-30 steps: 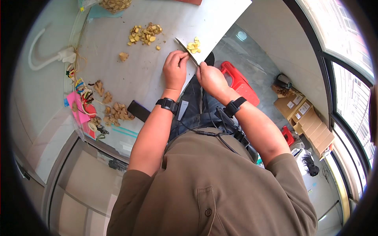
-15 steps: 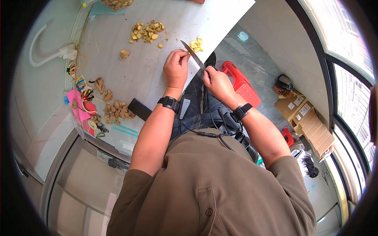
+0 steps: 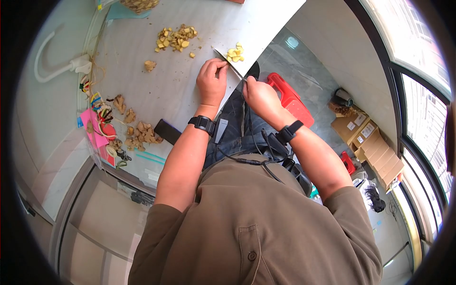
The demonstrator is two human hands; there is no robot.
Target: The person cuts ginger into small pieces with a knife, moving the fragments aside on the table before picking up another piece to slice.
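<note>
My right hand [image 3: 261,97] is closed around the handle of a knife [image 3: 230,65], its blade reaching up and left across the corner of the white tabletop. Against the near side of the blade, the fingertips of my left hand [image 3: 212,84] pinch a small piece of ginger, mostly hidden by the fingers. Just past the blade lies a little group of yellow ginger slices [image 3: 235,52]. Farther off is a larger heap of ginger slices [image 3: 179,38], with one knob of ginger [image 3: 149,65] to its lower left.
Unpeeled ginger roots [image 3: 142,135] lie by a dark phone [image 3: 167,131] on the left. Near the wall are tangled colored cords [image 3: 102,114] and a pink sheet [image 3: 90,124]. A red plastic stool [image 3: 294,102] stands on the floor at right, with cardboard boxes [image 3: 368,137] beyond.
The knife has turned, so its blade now shows as a thin edge rather than its broad side. My right hand has shifted slightly up and left; my left hand stays nearly in place.
</note>
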